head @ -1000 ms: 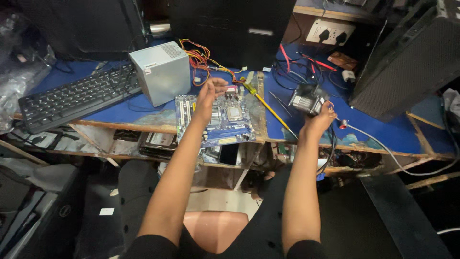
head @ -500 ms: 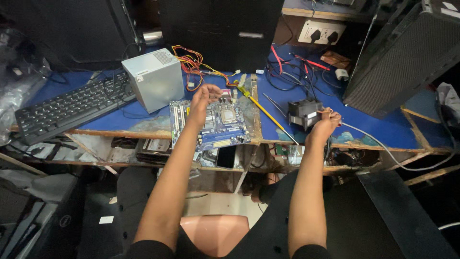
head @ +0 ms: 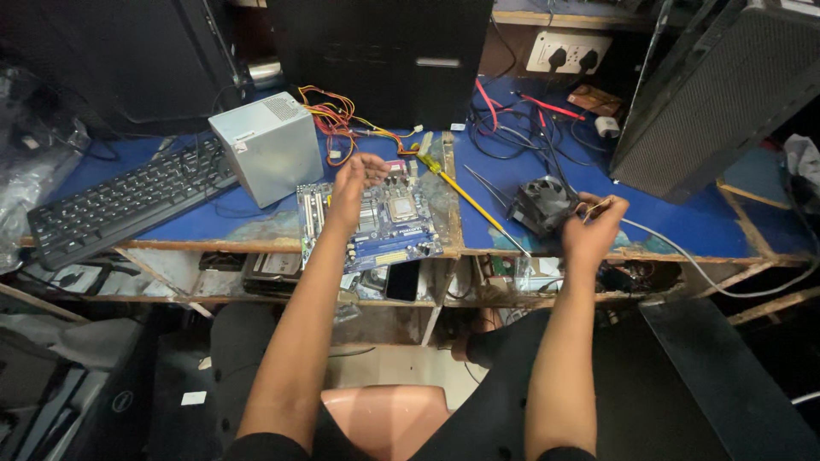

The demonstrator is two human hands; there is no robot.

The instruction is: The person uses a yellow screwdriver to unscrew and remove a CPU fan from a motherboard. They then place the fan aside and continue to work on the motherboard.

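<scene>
Motherboard [head: 386, 220] lies on cluttered blue workbench [head: 683, 224] among dark computer towers [head: 389, 60].

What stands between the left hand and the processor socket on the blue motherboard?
Nothing visible. The left hand hovers over the motherboard, just left of and behind its square socket, with only open board between them. The yellow-handled screwdriver lies off to the right, and the right hand is by the cooler fan.
</scene>
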